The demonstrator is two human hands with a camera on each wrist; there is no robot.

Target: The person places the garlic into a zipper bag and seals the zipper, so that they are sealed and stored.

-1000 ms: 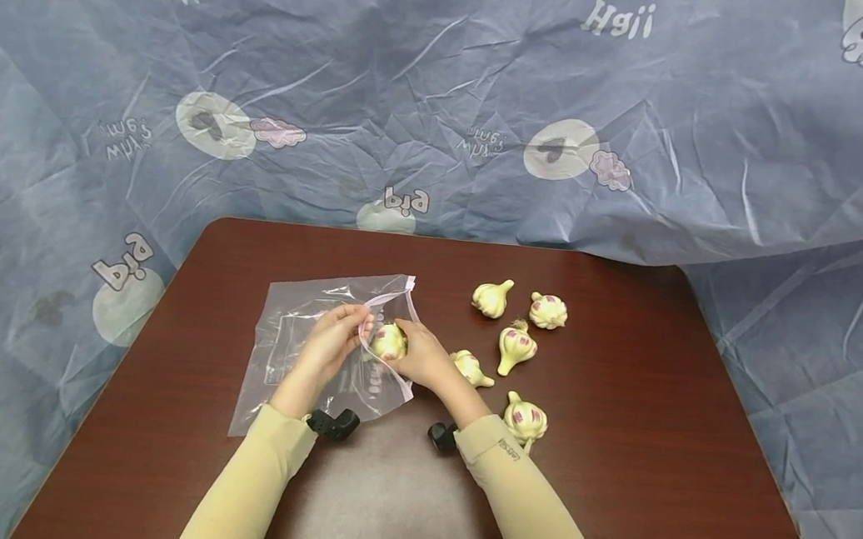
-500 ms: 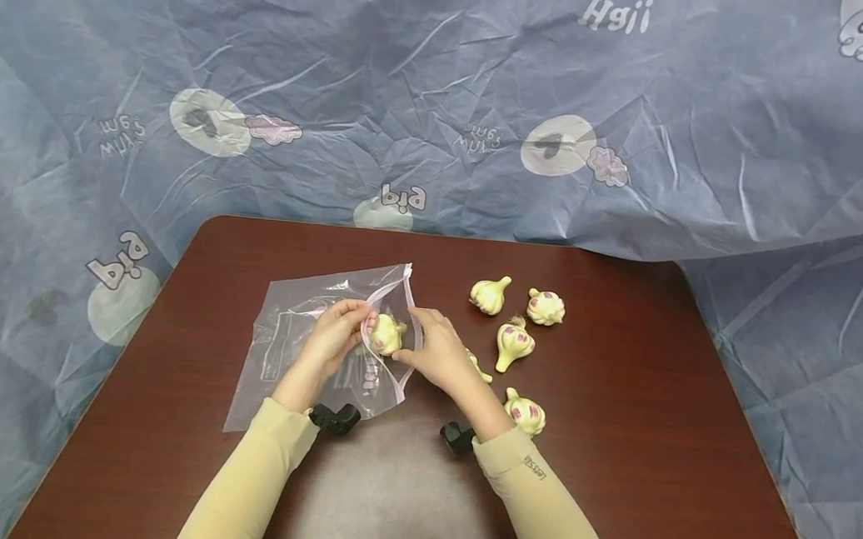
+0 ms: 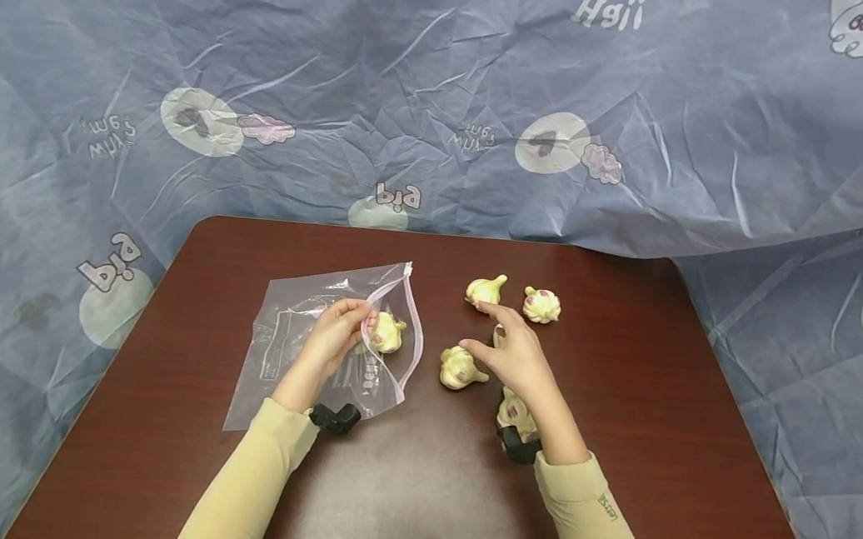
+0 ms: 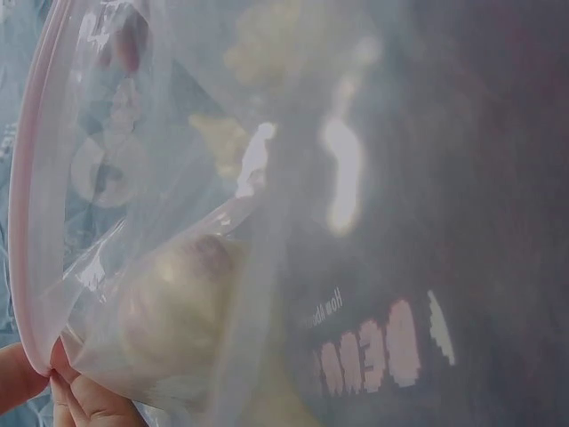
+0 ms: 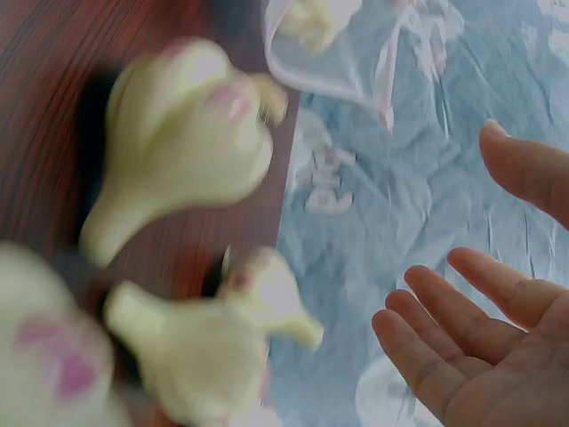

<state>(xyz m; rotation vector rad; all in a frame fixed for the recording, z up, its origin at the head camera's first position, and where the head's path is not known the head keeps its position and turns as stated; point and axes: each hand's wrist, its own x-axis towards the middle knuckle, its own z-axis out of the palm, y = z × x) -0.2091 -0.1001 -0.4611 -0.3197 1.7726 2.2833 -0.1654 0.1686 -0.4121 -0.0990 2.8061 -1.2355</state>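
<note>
My left hand point(image 3: 332, 338) pinches the pink zip edge of a clear zip bag point(image 3: 279, 301), whose mouth gapes to the right. Inside the mouth sits a garlic bulb point(image 3: 388, 333); the left wrist view shows it blurred through the plastic point(image 4: 182, 307). My right hand point(image 3: 511, 354) hovers over the loose garlic, thumb and fingers apart, nothing between them. Just left of its thumb lies one garlic bulb point(image 3: 458, 370). Another garlic bulb point(image 3: 486, 290) is beyond the fingertips. The hand mostly hides a third. In the right wrist view the fingers point(image 5: 498, 329) are spread.
Farther back lies a garlic bulb point(image 3: 542, 306), and another garlic bulb point(image 3: 515, 413) is partly behind the right wrist's black camera point(image 3: 517, 447). All are on a dark red-brown table point(image 3: 645, 435). A printed blue cloth point(image 3: 444, 95) hangs behind the table.
My right hand has let go of the garlic bulb inside the bag, drawn out and moved right over the loose bulbs. My left hand stays at the bag's edge.
</note>
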